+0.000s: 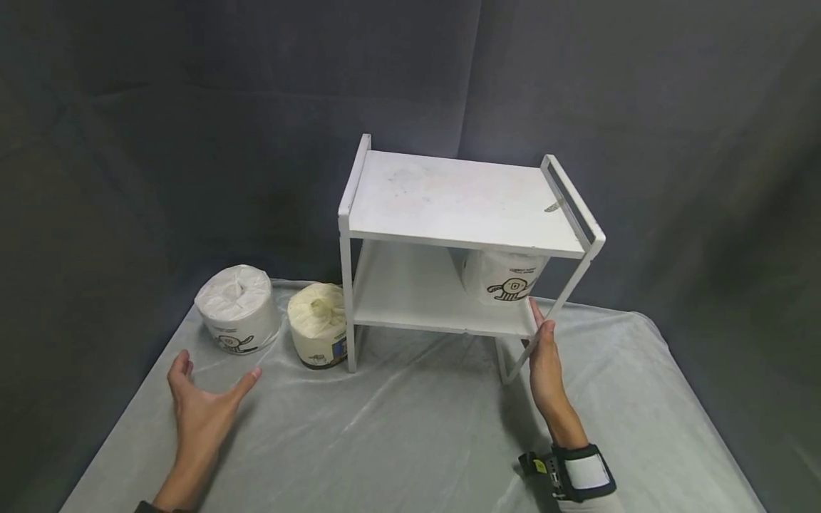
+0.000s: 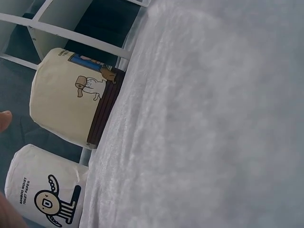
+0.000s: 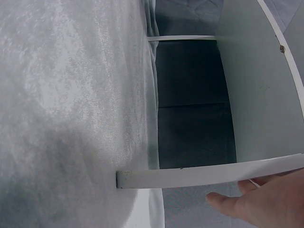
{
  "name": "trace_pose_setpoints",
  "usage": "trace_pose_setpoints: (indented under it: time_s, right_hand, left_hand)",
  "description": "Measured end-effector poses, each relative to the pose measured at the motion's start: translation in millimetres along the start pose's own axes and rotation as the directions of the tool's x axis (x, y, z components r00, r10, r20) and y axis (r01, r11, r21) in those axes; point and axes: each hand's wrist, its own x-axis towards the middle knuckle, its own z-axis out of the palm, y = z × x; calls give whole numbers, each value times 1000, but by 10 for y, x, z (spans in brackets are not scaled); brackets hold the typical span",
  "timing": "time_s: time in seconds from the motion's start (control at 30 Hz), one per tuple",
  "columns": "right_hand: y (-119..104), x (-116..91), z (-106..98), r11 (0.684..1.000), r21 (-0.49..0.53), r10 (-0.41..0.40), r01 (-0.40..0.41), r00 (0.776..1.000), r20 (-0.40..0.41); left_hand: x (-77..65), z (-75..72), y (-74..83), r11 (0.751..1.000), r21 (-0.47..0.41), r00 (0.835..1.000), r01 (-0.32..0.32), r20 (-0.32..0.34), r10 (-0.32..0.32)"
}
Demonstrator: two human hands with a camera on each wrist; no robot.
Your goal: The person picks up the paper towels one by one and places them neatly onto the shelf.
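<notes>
Left hand: empty, thumb and fingers spread wide apart, just short of a squat white cylindrical roll in printed paper wrap. That roll stands upright at the far left of the grey cloth-covered desk.

Just beside it, a cream paper-wrapped roll with a dark base band stands near the left front leg of a white two-tier rack; contact with the leg cannot be told.

A second white printed roll sits on the lower shelf, at its right end, its top hidden under the top board.

Right hand: at the rack's right front leg, fingers partly behind it, near the shelved roll. Cannot tell whether they clamp the leg or only lie against it.

Risks, as judged. A low push from the right hand could skid the rack on the loose cloth, its left leg then nudging the cream roll. A tilt of the rack could slide the shelved roll; no lip shows on the shelf's front edge. The left thumb points toward the cream roll, so a wide sweep might knock it. Wrap looks smooth and puckered: a light pinch could slip, a hard one crease it.
</notes>
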Motion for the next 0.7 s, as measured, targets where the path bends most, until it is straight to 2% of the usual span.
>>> trace_pose_setpoints:
  time_s: [0.27, 0.5, 0.7]
  right_hand:
    - [10, -2, 15, 1000, 0, -4, 4, 1000, -14]
    - [3, -7, 7, 1000, 17, -11, 11, 1000, -15]
    - [-5, -6, 4, 1000, 3, 6, -6, 1000, -12]
  left_hand:
    - [124, 90, 42, 999, 6, 1000, 31, 3, -31]
    - [199, 187, 38, 999, -31, 1000, -6, 3, 6]
    - [255, 271, 31, 998, -63, 1000, -9, 23, 11]
